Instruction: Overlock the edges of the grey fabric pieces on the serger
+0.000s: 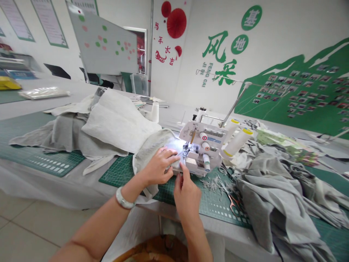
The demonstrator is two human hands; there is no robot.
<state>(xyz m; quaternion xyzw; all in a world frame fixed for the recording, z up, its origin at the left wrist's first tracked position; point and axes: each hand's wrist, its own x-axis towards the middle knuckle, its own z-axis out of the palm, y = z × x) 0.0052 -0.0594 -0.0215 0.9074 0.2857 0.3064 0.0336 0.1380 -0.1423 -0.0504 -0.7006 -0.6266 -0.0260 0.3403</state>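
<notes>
"How are the fingers?"
"Right hand [188,198]: thumb and forefinger nearly together at the near edge of the pale grey fabric [149,145]; can't tell if they pinch. Left hand [162,165]: loosely spread, resting on top."
"Where's the fabric?"
"From the cutting mat's [166,191] near edge to the overlocker [192,134]. Best kept flat, fingertips clear of the presser foot [185,150]."
"Textures?"
"Soft, rumpled cloth; smooth, boxy machine; tapered white thread cones [237,142] beyond."

Noted on worktop [173,112] draped in grey cloth [92,191]: green gridded cutting mats [117,174] along near edge; white-and-grey fabric heap [117,120] across mats at left; crumpled grey fabric [269,182] hanging over near edge at right; white sewing machine [201,145] between.
</notes>
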